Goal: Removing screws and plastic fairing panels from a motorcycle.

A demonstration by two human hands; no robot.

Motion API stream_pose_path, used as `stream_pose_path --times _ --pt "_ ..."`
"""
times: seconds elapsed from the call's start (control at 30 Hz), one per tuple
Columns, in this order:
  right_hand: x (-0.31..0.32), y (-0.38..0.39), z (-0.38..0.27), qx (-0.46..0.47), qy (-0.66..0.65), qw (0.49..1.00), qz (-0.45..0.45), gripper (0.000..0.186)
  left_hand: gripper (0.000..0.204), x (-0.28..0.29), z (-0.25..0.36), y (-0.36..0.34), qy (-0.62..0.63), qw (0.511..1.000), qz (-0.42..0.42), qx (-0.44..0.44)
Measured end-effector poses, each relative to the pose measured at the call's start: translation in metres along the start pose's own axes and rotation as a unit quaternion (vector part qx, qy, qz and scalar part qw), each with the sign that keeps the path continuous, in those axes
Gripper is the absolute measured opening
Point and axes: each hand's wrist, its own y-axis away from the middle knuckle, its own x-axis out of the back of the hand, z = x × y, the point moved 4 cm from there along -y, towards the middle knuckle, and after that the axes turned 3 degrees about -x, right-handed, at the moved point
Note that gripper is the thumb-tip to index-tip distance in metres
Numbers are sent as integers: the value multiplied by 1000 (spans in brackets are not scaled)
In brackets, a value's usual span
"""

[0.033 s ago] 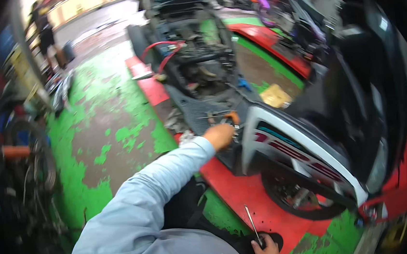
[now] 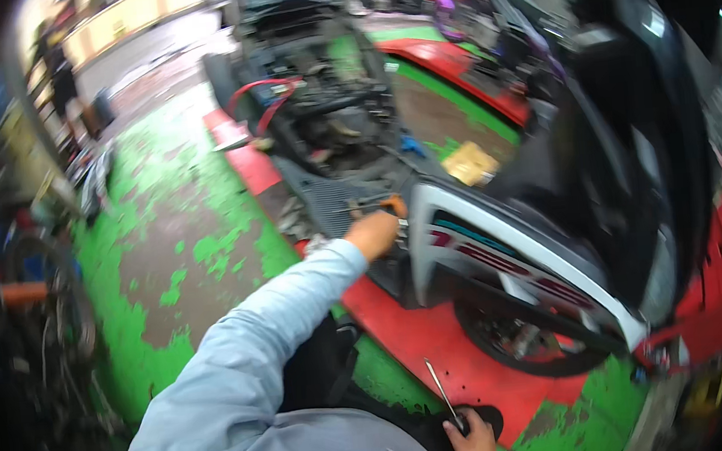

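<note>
My left hand (image 2: 372, 235), at the end of a grey sleeve, reaches onto the ridged footboard (image 2: 329, 202) of a partly stripped scooter (image 2: 325, 108). Its fingers are curled beside metal tools and an orange-handled tool (image 2: 392, 203); what they grip is hidden. Low at the right, my right hand (image 2: 474, 439) grips a screwdriver (image 2: 437, 382) by its dark handle, shaft pointing up. A white-edged side panel (image 2: 518, 259) of the scooter stands just right of my left hand, above a wheel (image 2: 508, 341).
The scooter rests on a red platform (image 2: 405, 342) over a peeling green floor (image 2: 208, 247). Parts and a wheel (image 2: 51, 313) line the left side. A person (image 2: 60, 76) stands at the back left. More motorcycles (image 2: 489, 17) and a yellow item (image 2: 470, 163) are to the right.
The whole view has shifted slightly, so the scooter and both hands appear a little further left and higher. The hands' holds look unchanged.
</note>
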Motion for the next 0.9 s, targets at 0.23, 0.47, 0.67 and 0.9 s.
stream_pose_path --times 0.23,0.47,0.67,0.9 --pt "13 11 6 -65 -64 996 3 40 36 -32 -21 -24 183 966 127 -129" --pt "12 25 24 -62 -105 992 29 34 28 -37 -39 -28 93 982 136 -98" --pt "26 6 38 -29 -311 928 205 28 16 24 -13 15 321 901 279 -88" --pt "100 -50 43 -11 -542 764 351 48 26 95 72 102 141 849 503 -84"
